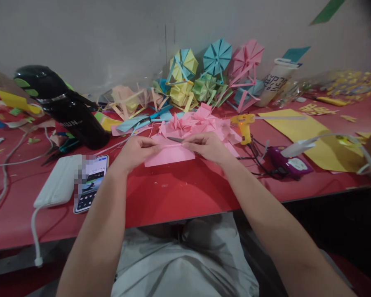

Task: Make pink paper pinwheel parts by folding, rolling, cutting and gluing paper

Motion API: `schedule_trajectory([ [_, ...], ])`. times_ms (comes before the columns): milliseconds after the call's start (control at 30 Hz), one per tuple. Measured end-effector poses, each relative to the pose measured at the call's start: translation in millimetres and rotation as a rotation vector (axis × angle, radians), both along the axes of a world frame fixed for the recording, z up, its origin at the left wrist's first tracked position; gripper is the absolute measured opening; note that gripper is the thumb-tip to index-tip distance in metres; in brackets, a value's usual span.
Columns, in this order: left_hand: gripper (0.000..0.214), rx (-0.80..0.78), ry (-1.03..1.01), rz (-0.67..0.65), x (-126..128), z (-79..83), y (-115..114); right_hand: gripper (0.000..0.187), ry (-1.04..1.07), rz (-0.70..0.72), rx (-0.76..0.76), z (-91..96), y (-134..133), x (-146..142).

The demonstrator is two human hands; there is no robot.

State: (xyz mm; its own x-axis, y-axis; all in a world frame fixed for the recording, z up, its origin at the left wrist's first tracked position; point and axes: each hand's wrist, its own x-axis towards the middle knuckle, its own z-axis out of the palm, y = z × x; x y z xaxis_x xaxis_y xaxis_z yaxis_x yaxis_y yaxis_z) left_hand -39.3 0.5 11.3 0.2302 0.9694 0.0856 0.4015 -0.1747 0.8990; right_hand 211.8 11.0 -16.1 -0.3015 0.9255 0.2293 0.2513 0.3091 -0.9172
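matt pink paper sheet (170,154), glossy black plastic bottle (64,105), smooth red tabletop (179,194)

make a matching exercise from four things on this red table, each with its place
1 pink paper sheet
2 yellow glue gun
3 phone
4 black bottle

a far left, behind the phone
b held by left hand and right hand
c beside the white power bank
d right of the folded pink pile

Pairs: 1-b, 2-d, 3-c, 4-a

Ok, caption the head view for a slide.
Left hand and right hand pinch a pink sheet on a red table.
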Motion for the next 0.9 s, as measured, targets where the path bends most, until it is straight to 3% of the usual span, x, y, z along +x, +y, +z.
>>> schedule_trajectory([
  [267, 0.026, -0.031, -0.085, 0.056, 4.3, 0.1, -1.4, 0.028, 0.029, -0.007, -0.012, 0.2, 0.7, -0.7],
  [500, 0.025, -0.138, -0.17, 0.009, 1.4, -3.0, 0.2, 0.025, 0.046, -0.004, -0.013, -0.8, 1.1, 0.1],
  [900, 0.038, -0.083, -0.156, 0.052, -0.4, -1.0, -0.2, 0.03, 0.111, -0.013, -0.077, 1.1, 1.7, 2.7],
])
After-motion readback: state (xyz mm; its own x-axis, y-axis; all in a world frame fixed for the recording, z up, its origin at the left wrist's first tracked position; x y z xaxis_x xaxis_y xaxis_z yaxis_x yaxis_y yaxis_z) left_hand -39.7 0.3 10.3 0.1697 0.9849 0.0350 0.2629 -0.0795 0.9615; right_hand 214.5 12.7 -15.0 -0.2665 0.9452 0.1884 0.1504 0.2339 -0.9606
